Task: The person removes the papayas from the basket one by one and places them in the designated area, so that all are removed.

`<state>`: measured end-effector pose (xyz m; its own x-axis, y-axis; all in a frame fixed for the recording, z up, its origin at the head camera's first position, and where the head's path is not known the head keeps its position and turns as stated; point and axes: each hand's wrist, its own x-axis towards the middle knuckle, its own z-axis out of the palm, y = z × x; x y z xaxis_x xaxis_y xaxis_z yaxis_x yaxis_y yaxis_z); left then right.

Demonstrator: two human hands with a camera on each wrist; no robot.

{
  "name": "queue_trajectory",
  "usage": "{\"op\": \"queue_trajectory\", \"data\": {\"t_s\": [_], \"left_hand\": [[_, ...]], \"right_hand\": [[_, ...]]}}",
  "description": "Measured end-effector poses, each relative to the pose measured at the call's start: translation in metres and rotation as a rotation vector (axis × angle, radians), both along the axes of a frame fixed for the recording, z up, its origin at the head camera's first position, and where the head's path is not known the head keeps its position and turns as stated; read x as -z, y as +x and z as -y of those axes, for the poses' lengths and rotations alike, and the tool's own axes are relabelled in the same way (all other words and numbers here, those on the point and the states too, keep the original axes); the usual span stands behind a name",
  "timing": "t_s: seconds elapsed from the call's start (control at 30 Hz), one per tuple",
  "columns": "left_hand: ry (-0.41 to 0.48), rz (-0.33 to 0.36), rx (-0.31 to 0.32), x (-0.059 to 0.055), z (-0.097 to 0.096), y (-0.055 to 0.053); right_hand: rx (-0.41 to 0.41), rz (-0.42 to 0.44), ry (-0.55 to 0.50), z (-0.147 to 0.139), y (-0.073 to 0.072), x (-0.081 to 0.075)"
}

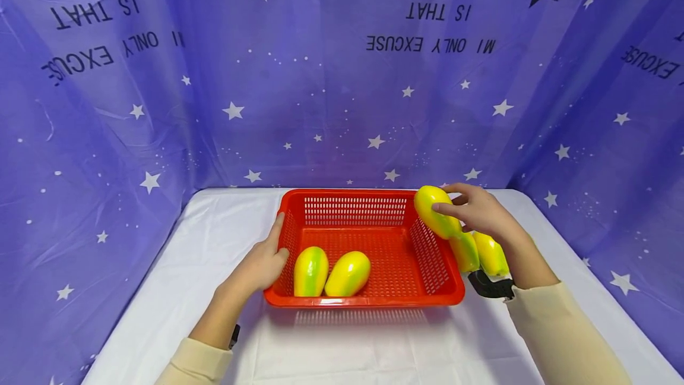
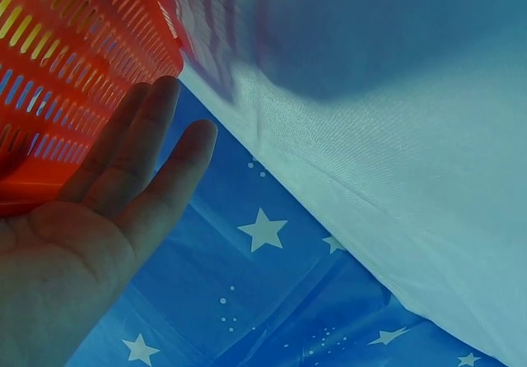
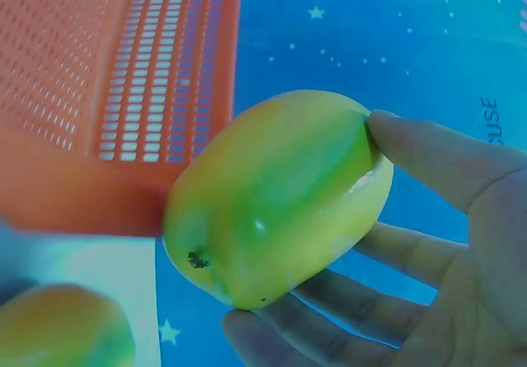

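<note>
Currently, mango (image 3: 276, 202) gripped btwn R fingers (image 3: 354, 301), nr basket rim (image 1: 456, 293), L fingers (image 2: 174, 171) straight, opp. side

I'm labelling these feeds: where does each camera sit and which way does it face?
Head: on the head, facing forward and down at the basket and mangoes; left hand, right hand and sleeves show.
Left wrist: on that wrist, looking past the left palm and fingers at the basket's side, table and curtain.
Right wrist: on that wrist, looking at the held mango, with right thumb and fingers showing.
Head and right wrist views share the held mango, basket and right hand.
</note>
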<state>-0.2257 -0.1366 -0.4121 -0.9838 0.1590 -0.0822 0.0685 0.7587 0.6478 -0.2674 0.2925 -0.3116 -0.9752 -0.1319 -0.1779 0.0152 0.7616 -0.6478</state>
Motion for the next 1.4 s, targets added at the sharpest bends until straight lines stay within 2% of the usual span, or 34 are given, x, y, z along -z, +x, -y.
{"op": "queue_trajectory", "data": {"t_s": [0.17, 0.6, 1.07, 1.4], "left_hand": [[0.002, -0.016, 0.013, 0.003, 0.001, 0.0], [0.019, -0.007, 0.007, 0.0, 0.002, -0.001], [0.015, -0.016, 0.013, 0.001, 0.004, -0.001], [0.012, -0.011, 0.013, 0.001, 0.003, -0.001]], "right_hand": [[0.026, 0.01, 0.008, -0.014, 0.006, 0.005], [0.086, 0.041, 0.001, -0.049, 0.029, 0.009], [0.1, 0.103, -0.009, -0.066, 0.058, 0.034], [0.108, 0.169, -0.033, -0.071, 0.069, 0.049]]}}
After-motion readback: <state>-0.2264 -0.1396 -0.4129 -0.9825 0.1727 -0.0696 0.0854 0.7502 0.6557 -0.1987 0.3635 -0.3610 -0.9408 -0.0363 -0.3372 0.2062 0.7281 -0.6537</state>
